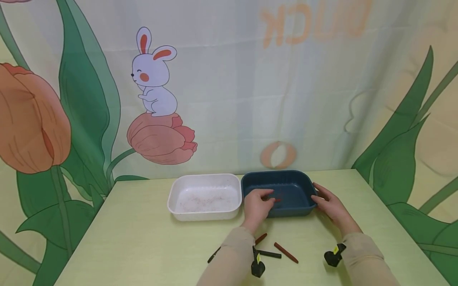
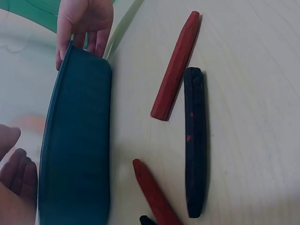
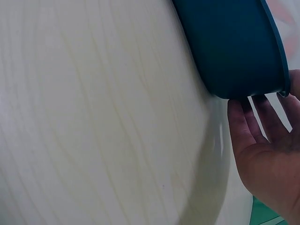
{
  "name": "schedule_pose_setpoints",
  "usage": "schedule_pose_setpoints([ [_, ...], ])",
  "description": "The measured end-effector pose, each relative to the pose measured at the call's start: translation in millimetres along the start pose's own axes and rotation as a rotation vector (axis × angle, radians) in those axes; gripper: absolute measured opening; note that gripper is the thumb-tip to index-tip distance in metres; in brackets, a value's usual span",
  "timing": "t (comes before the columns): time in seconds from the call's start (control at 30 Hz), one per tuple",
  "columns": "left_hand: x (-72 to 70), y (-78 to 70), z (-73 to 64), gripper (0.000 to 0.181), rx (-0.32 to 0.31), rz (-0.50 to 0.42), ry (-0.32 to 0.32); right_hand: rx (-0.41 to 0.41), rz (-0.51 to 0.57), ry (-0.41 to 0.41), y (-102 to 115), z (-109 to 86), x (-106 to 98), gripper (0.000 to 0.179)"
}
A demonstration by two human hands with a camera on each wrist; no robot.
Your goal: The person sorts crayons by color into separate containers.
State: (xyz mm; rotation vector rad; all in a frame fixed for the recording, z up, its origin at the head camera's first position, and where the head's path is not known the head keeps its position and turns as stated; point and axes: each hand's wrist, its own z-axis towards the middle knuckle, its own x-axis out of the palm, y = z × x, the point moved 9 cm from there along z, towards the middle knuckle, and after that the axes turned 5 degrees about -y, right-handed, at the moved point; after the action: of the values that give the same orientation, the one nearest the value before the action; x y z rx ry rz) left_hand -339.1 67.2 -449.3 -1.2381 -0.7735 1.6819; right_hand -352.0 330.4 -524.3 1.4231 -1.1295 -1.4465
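Note:
My left hand (image 1: 258,207) is over the near-left part of a dark blue rectangular basin (image 1: 286,211), thumb and fingers apart. A short red stick, like a crayon (image 1: 278,200), shows just beyond the thumb tip. At the basin's right end my right hand (image 1: 333,207) holds the wall, thumb at the rim and fingers against the outside; the right wrist view shows these fingers (image 3: 241,124) at the end wall. On the table in front lie red crayons (image 2: 174,70) and black crayons (image 2: 195,140), partly hidden by my left forearm in the head view.
A white basin (image 1: 204,216) with reddish smudges and specks inside stands left of the blue one, their rims side by side. Behind the pale wood-grain table (image 1: 136,234) hangs a printed curtain (image 1: 222,99) with a rabbit and tulips.

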Motion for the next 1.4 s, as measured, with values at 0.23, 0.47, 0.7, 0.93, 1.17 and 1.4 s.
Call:
schedule_pose_setpoints([
  [0.23,2.6,0.3,-5.3,0.023,0.072,-0.016,-0.019,-0.005,-0.008,-0.008,-0.7,0.8,-1.0,0.066],
  [0.47,-1.0,4.6,-12.0,0.025,0.069,-0.099,-0.014,0.000,-0.018,-0.012,-1.6,1.5,-0.9,0.066],
  [0.7,-10.3,6.7,-20.2,0.025,0.054,-0.164,-0.002,-0.003,0.001,-0.005,1.3,1.4,-0.5,0.066],
  [0.93,-17.2,8.5,-23.8,0.026,0.049,-0.215,0.018,0.000,-0.004,-0.006,2.5,2.8,-0.8,0.065],
  [1.17,-31.6,11.2,-28.4,0.027,0.041,-0.187,0.007,-0.002,0.000,-0.004,4.7,3.7,-1.7,0.064],
  [1.4,-39.0,9.1,-37.0,0.025,0.110,-0.110,0.033,0.001,-0.001,-0.001,5.5,6.6,-2.2,0.064],
])
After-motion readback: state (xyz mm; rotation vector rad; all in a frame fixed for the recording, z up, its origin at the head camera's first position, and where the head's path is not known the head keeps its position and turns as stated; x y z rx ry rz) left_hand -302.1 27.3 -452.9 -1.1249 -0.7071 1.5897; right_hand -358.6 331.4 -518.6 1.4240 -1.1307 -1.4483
